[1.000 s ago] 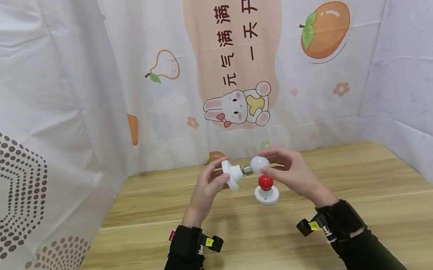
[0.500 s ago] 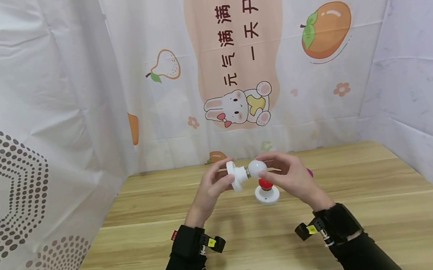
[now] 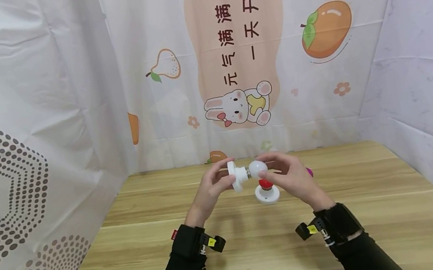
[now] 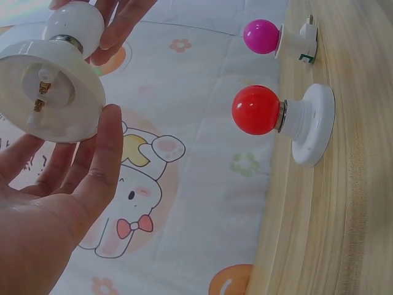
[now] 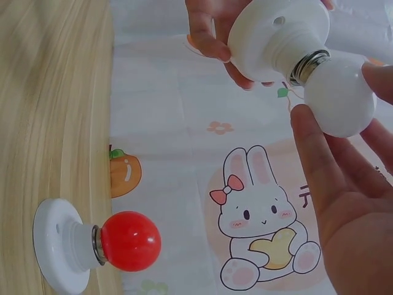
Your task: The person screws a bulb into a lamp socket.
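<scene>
My left hand (image 3: 212, 188) grips the round flange of a white lamp holder (image 3: 238, 175) by its edge, above the table. A white light bulb (image 3: 258, 169) is in the fingers of my right hand (image 3: 291, 178). The bulb's metal screw base sits mostly inside the holder's mouth, with a thin band of thread showing in the right wrist view. Bulb and holder lie in one line, nearly level in the head view. Seen from the left wrist, the holder's hollow underside with its brass contacts (image 4: 42, 92) faces the camera.
A red bulb (image 5: 131, 241) in a second white holder (image 3: 267, 195) stands upright on the wooden table (image 3: 262, 251), just beyond my hands. Behind my right hand is a magenta bulb (image 4: 261, 37) in a small white plug-in socket (image 4: 298, 42). A printed curtain (image 3: 178, 112) hangs at the back.
The bulb's thread, fully visible one second ago, has gone into the holder as the two came together. Over the last half second the hands have barely moved.
</scene>
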The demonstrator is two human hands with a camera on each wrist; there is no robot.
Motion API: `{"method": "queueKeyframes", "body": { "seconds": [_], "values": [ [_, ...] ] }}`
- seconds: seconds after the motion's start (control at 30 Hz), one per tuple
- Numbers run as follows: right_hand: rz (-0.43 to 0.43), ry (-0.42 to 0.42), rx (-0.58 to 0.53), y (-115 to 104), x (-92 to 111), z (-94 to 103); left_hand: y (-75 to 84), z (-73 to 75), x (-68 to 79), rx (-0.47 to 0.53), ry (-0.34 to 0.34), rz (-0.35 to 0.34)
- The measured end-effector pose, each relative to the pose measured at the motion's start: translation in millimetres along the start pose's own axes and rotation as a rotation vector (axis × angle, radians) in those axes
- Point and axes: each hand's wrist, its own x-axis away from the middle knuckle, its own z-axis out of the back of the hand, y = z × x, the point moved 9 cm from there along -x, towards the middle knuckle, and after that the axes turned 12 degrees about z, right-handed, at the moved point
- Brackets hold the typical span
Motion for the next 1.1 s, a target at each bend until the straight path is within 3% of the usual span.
{"method": "queueKeyframes", "body": {
  "seconds": [0.23,0.57,0.8,1.1],
  "values": [
    [-0.095,0.005,0.027,7.3,2.7,2.1,2.0,-0.3,0.9,-0.036,0.009,-0.024],
    [-0.272,0.043,-0.068,21.7,7.4,0.9,8.4,-4.1,2.1,-0.053,0.003,-0.065],
    [-0.349,0.072,-0.135,29.5,8.8,-0.9,10.6,-7.1,2.2,-0.071,-0.018,-0.117],
    [-0.355,0.102,-0.002,24.5,9.3,4.2,4.3,-12.4,-0.1,-0.058,-0.068,-0.080]
  ]
}}
